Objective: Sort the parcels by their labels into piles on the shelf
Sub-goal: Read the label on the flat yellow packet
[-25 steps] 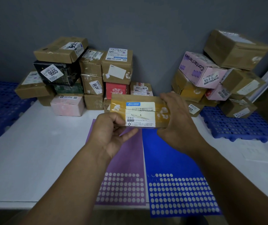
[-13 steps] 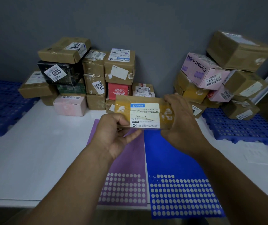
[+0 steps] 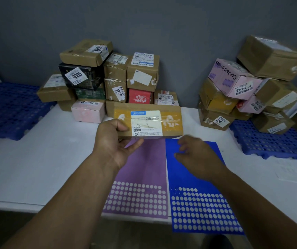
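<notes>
Nearest me, a purple sheet (image 3: 140,177) and a blue sheet (image 3: 198,203) lie side by side on the white table (image 3: 36,168). My right hand (image 3: 196,157), blurred, hovers over the blue one, fingers seemingly loose and holding nothing. My left hand (image 3: 113,141) grips the brown parcel (image 3: 171,123) by its left end, held aloft, label toward me, before the stacked boxes (image 3: 115,72).

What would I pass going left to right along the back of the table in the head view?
Left blue pallet → black parcel marked 9665 → brown parcel marked 3018 → red parcel → pink Contact lenses box → right blue pallet.
</notes>
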